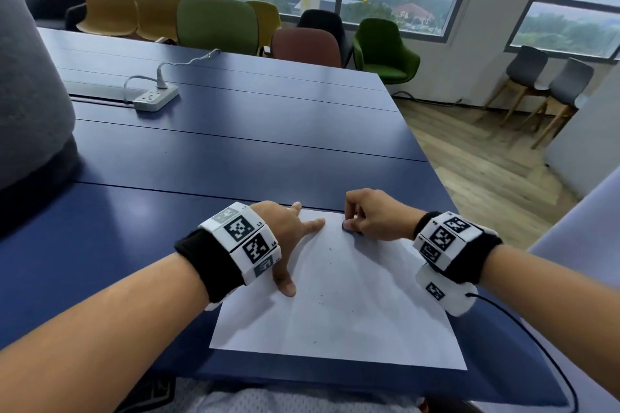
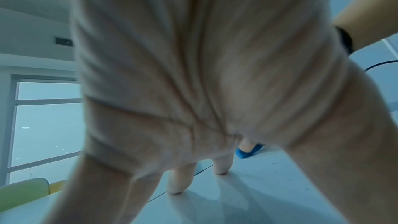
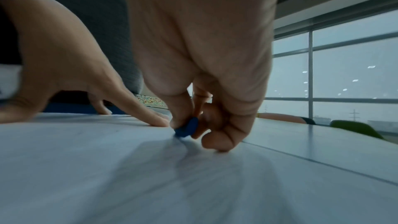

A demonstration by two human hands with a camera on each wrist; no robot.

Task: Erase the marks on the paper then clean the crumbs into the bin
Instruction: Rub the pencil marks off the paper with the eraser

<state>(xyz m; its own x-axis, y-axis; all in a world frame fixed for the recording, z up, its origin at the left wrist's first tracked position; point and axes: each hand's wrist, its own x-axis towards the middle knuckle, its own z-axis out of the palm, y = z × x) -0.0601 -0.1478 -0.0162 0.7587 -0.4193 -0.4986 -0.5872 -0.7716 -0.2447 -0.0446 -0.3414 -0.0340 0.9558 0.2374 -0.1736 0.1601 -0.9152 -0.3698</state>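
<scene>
A white sheet of paper lies on the blue table near its front edge, with small dark crumbs scattered over it. My left hand lies spread on the sheet's far left part, straight fingers and thumb pressing it down. My right hand pinches a small blue eraser and holds it against the paper near the far edge. The right wrist view shows the eraser between thumb and fingers, its tip on the sheet. In the left wrist view the eraser shows past my spread fingers. No bin is in view.
A white power strip with its cable lies far back on the left of the table. A grey padded object stands at the left. Chairs line the far side. The table's right edge drops to wooden floor.
</scene>
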